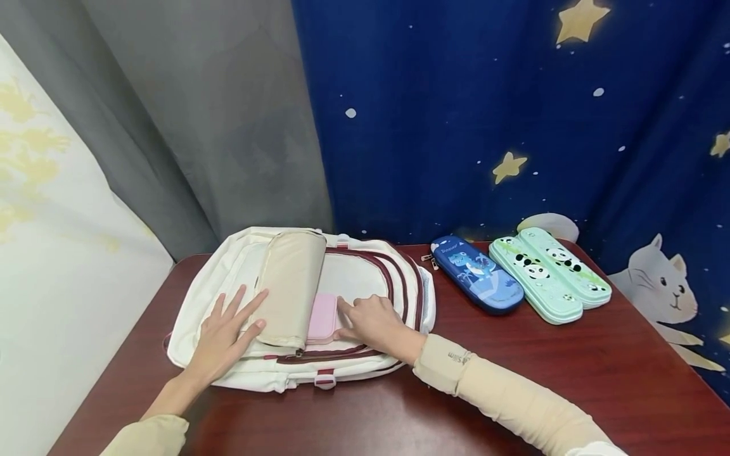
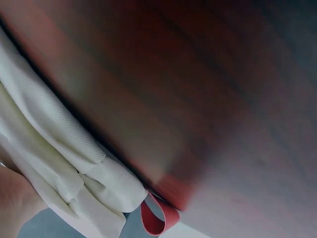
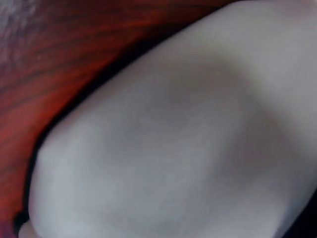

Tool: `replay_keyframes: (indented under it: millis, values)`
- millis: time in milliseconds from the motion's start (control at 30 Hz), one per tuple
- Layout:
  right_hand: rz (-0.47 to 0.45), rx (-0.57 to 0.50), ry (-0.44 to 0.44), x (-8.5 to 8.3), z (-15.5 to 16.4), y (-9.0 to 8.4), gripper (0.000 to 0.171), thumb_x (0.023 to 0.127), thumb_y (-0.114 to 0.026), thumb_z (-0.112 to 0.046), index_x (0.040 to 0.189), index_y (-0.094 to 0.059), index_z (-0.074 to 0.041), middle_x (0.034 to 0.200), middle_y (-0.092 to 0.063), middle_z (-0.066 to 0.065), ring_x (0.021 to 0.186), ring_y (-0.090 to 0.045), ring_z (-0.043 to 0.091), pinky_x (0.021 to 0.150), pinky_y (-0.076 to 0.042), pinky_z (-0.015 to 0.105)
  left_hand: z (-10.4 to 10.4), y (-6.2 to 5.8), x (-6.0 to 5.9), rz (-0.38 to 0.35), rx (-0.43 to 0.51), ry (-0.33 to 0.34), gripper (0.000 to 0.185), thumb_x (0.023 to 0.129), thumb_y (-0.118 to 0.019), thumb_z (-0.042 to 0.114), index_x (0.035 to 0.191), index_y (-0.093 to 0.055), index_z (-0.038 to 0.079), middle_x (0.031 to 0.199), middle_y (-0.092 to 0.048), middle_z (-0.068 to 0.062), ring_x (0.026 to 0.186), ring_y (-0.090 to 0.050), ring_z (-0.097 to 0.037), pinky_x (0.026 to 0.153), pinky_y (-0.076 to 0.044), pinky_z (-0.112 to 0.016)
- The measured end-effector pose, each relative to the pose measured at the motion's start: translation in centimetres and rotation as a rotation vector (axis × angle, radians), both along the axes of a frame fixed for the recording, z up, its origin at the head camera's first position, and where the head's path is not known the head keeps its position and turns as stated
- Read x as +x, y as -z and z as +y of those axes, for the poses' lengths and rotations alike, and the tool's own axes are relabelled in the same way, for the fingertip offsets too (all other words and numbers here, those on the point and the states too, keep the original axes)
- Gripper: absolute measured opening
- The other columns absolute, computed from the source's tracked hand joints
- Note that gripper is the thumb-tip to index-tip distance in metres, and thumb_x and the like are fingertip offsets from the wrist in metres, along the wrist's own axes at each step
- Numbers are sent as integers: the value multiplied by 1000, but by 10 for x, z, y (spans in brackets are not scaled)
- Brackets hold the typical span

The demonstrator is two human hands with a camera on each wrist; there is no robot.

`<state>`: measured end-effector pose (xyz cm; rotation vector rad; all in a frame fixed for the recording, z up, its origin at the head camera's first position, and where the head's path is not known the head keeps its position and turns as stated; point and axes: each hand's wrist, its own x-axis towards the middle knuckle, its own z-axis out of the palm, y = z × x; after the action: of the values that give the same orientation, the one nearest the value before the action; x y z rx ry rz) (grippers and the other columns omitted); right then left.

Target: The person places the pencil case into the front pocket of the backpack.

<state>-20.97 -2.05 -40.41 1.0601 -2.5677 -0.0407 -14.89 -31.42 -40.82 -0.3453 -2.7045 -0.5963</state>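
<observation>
A white backpack (image 1: 353,275) with dark red zip trim lies flat on the table, its beige flap (image 1: 291,285) folded across the middle. My left hand (image 1: 222,332) rests on the backpack with fingers spread, fingertips on the flap's near left side. With thumb and index finger, my right hand (image 1: 373,323) holds the right edge of a flat pink case (image 1: 322,316) with rounded corners. The case's left part is hidden under the flap. In the left wrist view, the backpack's ribbed side (image 2: 64,144) and a red loop (image 2: 161,218) show. Blurred pale fabric (image 3: 163,139) fills the right wrist view.
To the right of the backpack lies a dark blue dinosaur pencil case (image 1: 478,273). Two mint-green panda pencil cases (image 1: 536,278) lie side by side beyond it. Behind the reddish-brown table (image 1: 513,361) hang a grey curtain (image 1: 228,114) and a blue star-patterned curtain (image 1: 433,120).
</observation>
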Motion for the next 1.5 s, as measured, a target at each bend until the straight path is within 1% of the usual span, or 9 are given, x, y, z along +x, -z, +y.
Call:
replay_keyframes:
  millis: [233, 400, 533, 633, 733, 867, 967, 1267, 1500]
  values:
    - [11, -7, 17, 3, -2, 0, 71, 79, -50, -70, 127, -58, -19, 74, -64, 3, 50, -55, 22, 42, -41, 32, 0, 2, 1, 31, -9, -11, 53, 92, -54, 36, 143, -38, 31, 147, -29, -20, 133, -13, -48, 86, -19, -71]
    - [-216, -38, 45, 3, 10, -15, 72, 80, -54, -66, 131, -54, -14, 80, -66, 5, 65, -62, 23, 50, -46, 35, 3, 6, -2, 39, -18, -2, 54, 93, -52, 36, 144, -37, 31, 147, -29, -19, 135, -15, -43, 88, -20, -67]
    - [-372, -189, 45, -6, 42, -42, 59, 84, -62, -48, 127, -57, -7, 84, -68, 5, 78, -64, 21, 63, -50, 38, 6, 8, -5, 42, -24, -6, 54, 93, -51, 37, 144, -35, 32, 148, -28, -18, 136, -15, -41, 88, -20, -66]
    - [-349, -311, 50, -20, 77, -60, 48, 86, -63, -36, 121, -61, -3, 93, -69, 7, 85, -64, 22, 74, -49, 40, 4, 7, -4, 52, -22, -20, 53, 93, -51, 37, 144, -36, 32, 148, -28, -17, 136, -15, -41, 89, -19, -67]
    - [-314, -332, 127, -35, 119, -65, 51, 86, -63, -35, 122, -58, 1, 108, -65, 16, 98, -60, 31, 83, -46, 46, 2, 6, -2, 54, -21, -21, 53, 93, -51, 36, 144, -36, 31, 148, -28, -17, 136, -15, -41, 88, -19, -68]
    - [-412, -245, 314, -49, 175, -54, 76, 85, -62, -44, 135, -41, 9, 130, -44, 32, 117, -43, 46, 95, -33, 57, 1, 5, 0, 35, -30, -14, 54, 93, -51, 36, 144, -35, 31, 148, -27, -18, 135, -15, -42, 87, -19, -68]
    - [-496, -202, 426, -54, 203, -40, 92, 82, -63, -51, 140, -27, 11, 136, -30, 39, 120, -32, 54, 97, -26, 63, -1, 4, 0, 22, -42, -16, 54, 94, -50, 37, 145, -34, 31, 149, -26, -18, 135, -14, -42, 87, -20, -68]
    - [-537, -235, 468, -59, 223, -8, 113, 75, -71, -49, 143, -5, 11, 139, -12, 43, 118, -23, 62, 95, -22, 66, 0, 5, -3, 12, -54, -13, 54, 94, -49, 38, 145, -34, 29, 148, -25, -19, 135, -15, -42, 86, -20, -69]
    - [-429, -142, 459, -62, 226, 6, 108, 73, -71, -52, 142, -16, 11, 132, -24, 43, 111, -29, 58, 92, -27, 65, 0, 4, -3, 2, -57, -16, 54, 94, -48, 38, 145, -32, 30, 149, -24, -18, 135, -15, -42, 86, -19, -69]
